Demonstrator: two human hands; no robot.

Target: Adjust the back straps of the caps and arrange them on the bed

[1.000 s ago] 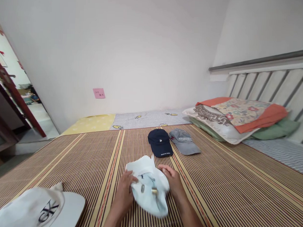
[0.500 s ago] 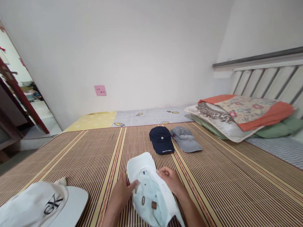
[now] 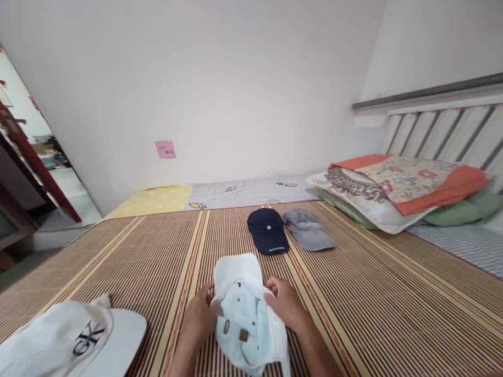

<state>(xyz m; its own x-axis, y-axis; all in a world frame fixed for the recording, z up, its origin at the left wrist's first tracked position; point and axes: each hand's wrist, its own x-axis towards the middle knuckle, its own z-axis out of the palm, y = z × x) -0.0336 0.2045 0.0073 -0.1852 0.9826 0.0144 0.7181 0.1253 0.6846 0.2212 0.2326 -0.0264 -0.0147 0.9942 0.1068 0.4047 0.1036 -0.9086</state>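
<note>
Hands (image 3: pixel 199 318) (image 3: pixel 286 302) grip pale cap (image 3: pixel 242 314) mid-mat (image 3: pixel 355 302), room w/ both sides.

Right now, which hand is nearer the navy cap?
Right. The right hand holds the upturned white cap just short of the navy cap; the left hand holds its other side, farther.

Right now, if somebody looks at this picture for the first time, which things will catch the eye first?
First comes the pale cap at the bottom centre, held between the left hand and the right hand over the striped mat. Beyond it a navy cap and a grey cap lie side by side, and a white cap with black letters sits at the lower left.
</note>
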